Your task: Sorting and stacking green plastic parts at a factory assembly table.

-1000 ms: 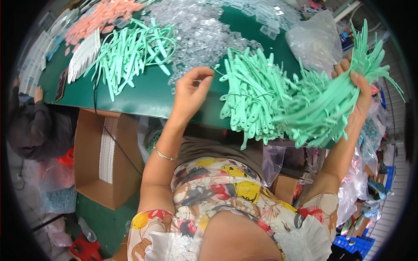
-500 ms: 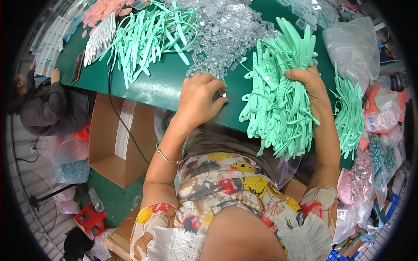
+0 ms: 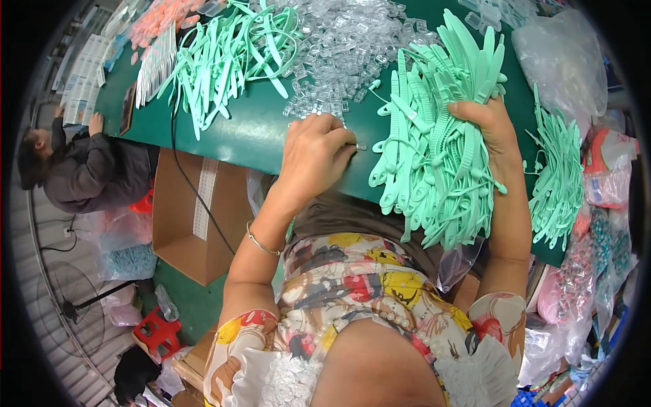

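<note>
My right hand (image 3: 489, 129) is wrapped round a thick bundle of mint-green ridged straps (image 3: 434, 156). Their long ends fan out above the thumb, and the looped ends with small knobs hang over the table's near edge. My left hand (image 3: 315, 152) is at the table edge, to the left of the bundle. Its thumb and forefinger pinch a small clear plastic clip (image 3: 361, 146), which shows just past the fingertips. Right behind those fingers begins a big heap of similar clear clips (image 3: 352, 54).
More green straps (image 3: 230, 68) lie on the green table (image 3: 258, 125) at the left, another bunch (image 3: 557, 169) at the right. Past them are pink pieces (image 3: 163, 20) and a clear bag (image 3: 559, 61). A cardboard box (image 3: 196, 217) stands below; a person (image 3: 95, 169) is at far left.
The left hand has closed more on the clip, whose end now pokes out past the fingers. The right hand still grips the strap bundle. The whole view has shifted slightly.
</note>
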A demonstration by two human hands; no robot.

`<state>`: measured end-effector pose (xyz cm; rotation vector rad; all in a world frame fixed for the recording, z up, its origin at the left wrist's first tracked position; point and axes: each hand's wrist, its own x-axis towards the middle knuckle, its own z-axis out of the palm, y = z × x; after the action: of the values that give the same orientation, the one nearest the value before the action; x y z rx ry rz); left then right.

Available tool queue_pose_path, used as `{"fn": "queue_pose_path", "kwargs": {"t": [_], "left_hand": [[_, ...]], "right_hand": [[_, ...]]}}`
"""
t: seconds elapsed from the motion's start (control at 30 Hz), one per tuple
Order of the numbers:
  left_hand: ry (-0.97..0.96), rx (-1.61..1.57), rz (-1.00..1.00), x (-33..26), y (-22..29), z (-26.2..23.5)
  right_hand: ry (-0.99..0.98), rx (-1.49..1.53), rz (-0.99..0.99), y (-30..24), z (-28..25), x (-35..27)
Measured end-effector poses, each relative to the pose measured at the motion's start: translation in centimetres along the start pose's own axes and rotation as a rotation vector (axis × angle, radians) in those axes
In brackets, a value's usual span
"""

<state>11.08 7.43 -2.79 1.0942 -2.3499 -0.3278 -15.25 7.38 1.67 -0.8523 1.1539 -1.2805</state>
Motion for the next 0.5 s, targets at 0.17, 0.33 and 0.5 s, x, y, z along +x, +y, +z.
{"fn": "queue_pose_path", "kwargs": {"t": [0.17, 0.33, 0.5], "left_hand": [[-0.003, -0.018, 0.0, 0.4, 0.5, -0.1], [-0.029, 0.009, 0.05, 0.7, 0.7, 0.5], [0.079, -0.14, 0.061, 1.2, 0.4, 1.2]], "right_hand": [[-0.02, -0.026, 0.015, -0.1, -0.3, 0.0], [-0.01, -0.029, 0.015, 0.0, -0.5, 0.1], [-0.011, 0.026, -0.014, -0.3, 0.1, -0.3]]}}
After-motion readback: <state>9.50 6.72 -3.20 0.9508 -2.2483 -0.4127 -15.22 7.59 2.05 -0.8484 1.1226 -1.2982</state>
